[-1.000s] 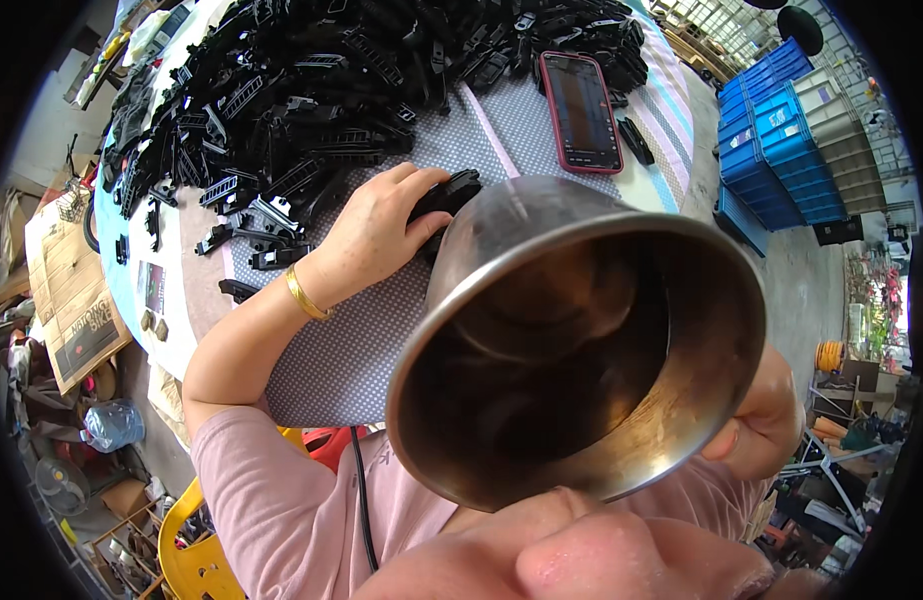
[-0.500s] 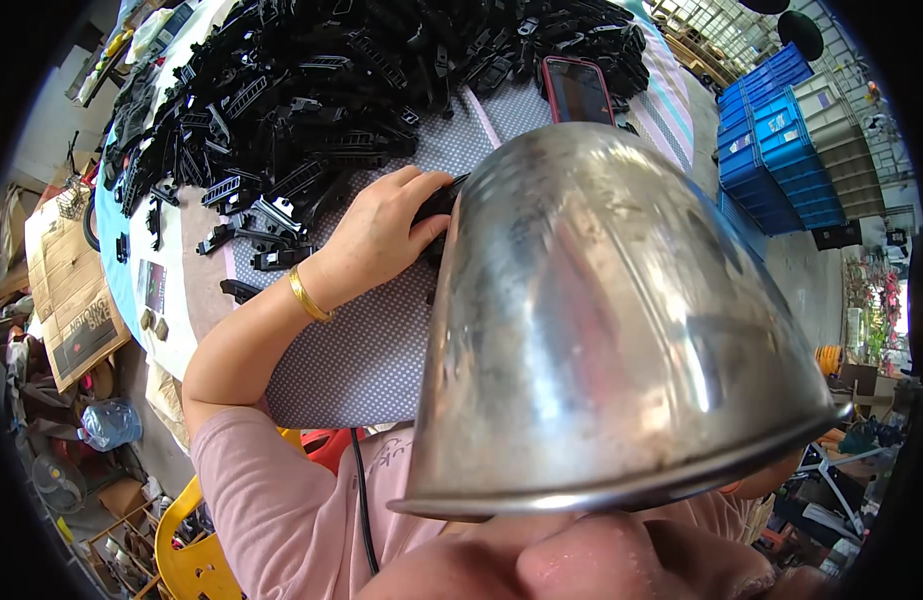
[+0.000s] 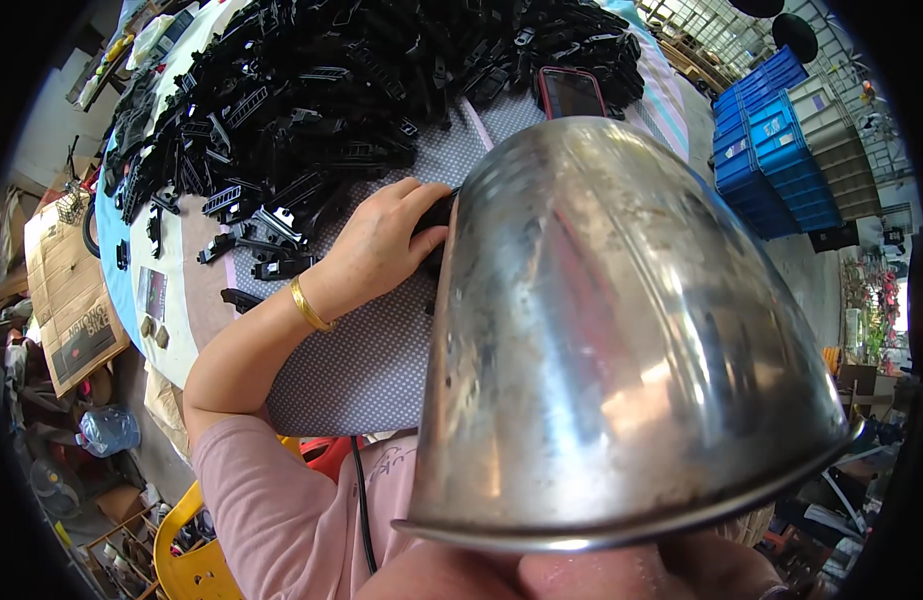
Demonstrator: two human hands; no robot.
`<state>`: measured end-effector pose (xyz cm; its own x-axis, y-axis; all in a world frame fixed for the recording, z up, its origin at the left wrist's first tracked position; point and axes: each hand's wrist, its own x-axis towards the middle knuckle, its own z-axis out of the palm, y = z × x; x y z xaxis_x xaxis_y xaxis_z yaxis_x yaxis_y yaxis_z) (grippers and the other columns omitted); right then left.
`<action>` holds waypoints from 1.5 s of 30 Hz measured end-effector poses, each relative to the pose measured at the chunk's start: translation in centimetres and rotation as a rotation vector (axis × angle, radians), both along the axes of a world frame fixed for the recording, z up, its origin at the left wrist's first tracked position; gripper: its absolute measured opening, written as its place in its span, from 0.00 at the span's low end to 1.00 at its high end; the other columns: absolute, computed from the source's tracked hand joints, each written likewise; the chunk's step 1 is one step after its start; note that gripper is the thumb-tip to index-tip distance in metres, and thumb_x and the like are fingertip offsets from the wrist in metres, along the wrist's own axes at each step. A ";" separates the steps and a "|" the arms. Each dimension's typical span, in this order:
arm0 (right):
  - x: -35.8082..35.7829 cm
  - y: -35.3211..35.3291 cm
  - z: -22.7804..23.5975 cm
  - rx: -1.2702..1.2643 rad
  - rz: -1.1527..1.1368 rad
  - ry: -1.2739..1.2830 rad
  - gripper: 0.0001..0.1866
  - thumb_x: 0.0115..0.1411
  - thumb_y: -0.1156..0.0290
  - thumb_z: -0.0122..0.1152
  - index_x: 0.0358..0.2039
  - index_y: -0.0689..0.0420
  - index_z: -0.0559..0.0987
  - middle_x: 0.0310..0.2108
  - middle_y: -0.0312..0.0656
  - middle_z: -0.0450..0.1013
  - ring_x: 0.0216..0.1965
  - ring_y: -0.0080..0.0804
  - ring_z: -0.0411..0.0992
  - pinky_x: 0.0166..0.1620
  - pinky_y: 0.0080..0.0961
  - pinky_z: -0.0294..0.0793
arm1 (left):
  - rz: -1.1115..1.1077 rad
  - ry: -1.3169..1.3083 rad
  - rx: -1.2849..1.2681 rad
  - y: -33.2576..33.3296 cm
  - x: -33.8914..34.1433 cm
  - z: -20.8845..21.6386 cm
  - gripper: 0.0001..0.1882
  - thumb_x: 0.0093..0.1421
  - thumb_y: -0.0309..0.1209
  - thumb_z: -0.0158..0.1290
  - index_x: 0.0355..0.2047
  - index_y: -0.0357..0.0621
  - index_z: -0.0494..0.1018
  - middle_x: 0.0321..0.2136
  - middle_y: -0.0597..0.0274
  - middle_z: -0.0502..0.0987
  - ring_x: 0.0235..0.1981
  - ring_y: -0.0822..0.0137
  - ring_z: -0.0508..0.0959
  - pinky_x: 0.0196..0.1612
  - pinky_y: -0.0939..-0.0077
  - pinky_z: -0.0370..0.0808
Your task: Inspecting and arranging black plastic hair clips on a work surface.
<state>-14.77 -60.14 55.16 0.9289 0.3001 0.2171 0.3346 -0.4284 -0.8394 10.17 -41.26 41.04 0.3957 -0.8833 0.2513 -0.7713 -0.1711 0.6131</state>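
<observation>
The large, silvery, flared metal cup [image 3: 631, 340] is now turning its outer wall upward instead of its dark hollow inside, and its rim is covering more of the person's face [image 3: 591, 575]. Toward the far right edge of the cloth-covered worktop [image 3: 341, 375], it is hiding the lower part of the red-cased black smartphone [image 3: 573, 93] and more of the black plastic part [image 3: 442, 212] in the left hand [image 3: 386, 240]. The right hand is going out of sight.

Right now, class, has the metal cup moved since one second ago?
Yes: the metal cup has tipped, its base shifting up the picture toward the phone, whose lower part it now hides; its mouth has turned from view.
</observation>
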 end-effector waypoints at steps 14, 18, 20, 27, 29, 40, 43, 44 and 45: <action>0.1 0.1 0.3 0.001 -0.043 -0.011 0.22 0.52 0.54 0.64 0.34 0.62 0.79 0.37 0.58 0.67 0.31 0.42 0.75 0.30 0.25 0.75 | 0.002 -0.017 -0.005 0.1 0.0 -0.2 0.19 0.51 0.28 0.55 0.44 0.36 0.69 0.33 0.50 0.72 0.36 0.52 0.73 0.39 0.64 0.71; 0.0 -0.1 0.0 -0.025 -0.034 -0.005 0.21 0.52 0.55 0.65 0.35 0.61 0.80 0.37 0.58 0.67 0.30 0.41 0.75 0.30 0.24 0.75 | -0.005 -0.025 -0.019 0.2 0.1 -0.3 0.19 0.52 0.29 0.55 0.44 0.36 0.69 0.33 0.50 0.72 0.36 0.51 0.73 0.39 0.64 0.71; -0.2 -0.1 0.0 -0.023 -0.042 -0.006 0.20 0.52 0.56 0.65 0.36 0.61 0.80 0.37 0.57 0.68 0.30 0.39 0.75 0.29 0.23 0.75 | -0.007 -0.024 -0.014 0.2 0.1 -0.2 0.19 0.52 0.29 0.55 0.44 0.36 0.69 0.33 0.50 0.72 0.36 0.51 0.73 0.39 0.64 0.71; 0.0 0.5 0.1 0.029 -0.086 0.019 0.20 0.53 0.54 0.63 0.34 0.60 0.80 0.36 0.58 0.68 0.29 0.37 0.75 0.28 0.22 0.74 | -0.007 -0.033 0.002 0.1 0.0 0.0 0.19 0.52 0.29 0.55 0.44 0.36 0.69 0.33 0.50 0.72 0.36 0.52 0.73 0.40 0.64 0.71; 0.3 0.4 0.1 0.043 -0.071 0.033 0.19 0.55 0.55 0.61 0.30 0.62 0.78 0.33 0.57 0.70 0.27 0.35 0.74 0.24 0.23 0.71 | -0.002 -0.026 0.009 0.2 0.0 0.0 0.18 0.52 0.29 0.55 0.44 0.36 0.69 0.33 0.50 0.72 0.36 0.52 0.73 0.40 0.64 0.71; -0.2 -0.5 -1.6 0.514 -0.467 0.524 0.23 0.65 0.54 0.42 0.36 0.65 0.71 0.29 0.51 0.72 0.17 0.26 0.68 0.23 0.17 0.68 | -0.056 -0.108 -0.044 -0.4 0.4 -1.0 0.18 0.52 0.29 0.56 0.43 0.37 0.68 0.31 0.51 0.71 0.34 0.52 0.73 0.39 0.64 0.71; 1.3 -3.8 -4.4 0.655 -0.597 0.416 0.21 0.66 0.53 0.38 0.36 0.61 0.69 0.28 0.51 0.73 0.16 0.25 0.68 0.21 0.17 0.66 | 0.016 -0.060 0.046 0.2 0.1 -0.8 0.18 0.52 0.29 0.56 0.43 0.36 0.68 0.31 0.51 0.71 0.34 0.53 0.73 0.39 0.64 0.71; 1.4 -5.5 -5.0 0.652 -0.653 0.337 0.21 0.67 0.53 0.36 0.36 0.59 0.69 0.28 0.50 0.72 0.17 0.23 0.68 0.19 0.14 0.63 | 0.010 -0.073 0.033 0.0 0.2 -0.8 0.18 0.52 0.28 0.56 0.44 0.37 0.69 0.31 0.52 0.72 0.33 0.53 0.73 0.37 0.65 0.71; 1.6 -7.0 -5.4 0.647 -0.712 0.257 0.20 0.67 0.53 0.35 0.35 0.57 0.69 0.28 0.50 0.71 0.17 0.22 0.67 0.18 0.10 0.61 | 0.001 -0.084 0.021 -0.2 0.2 -0.9 0.19 0.52 0.28 0.56 0.45 0.39 0.69 0.31 0.52 0.72 0.32 0.53 0.73 0.36 0.66 0.72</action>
<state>-13.18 -67.13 49.79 0.8879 -0.4508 -0.0914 -0.0477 0.1075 -0.9931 10.33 -41.42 40.16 0.3750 -0.8883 0.2652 -0.8197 -0.1841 0.5423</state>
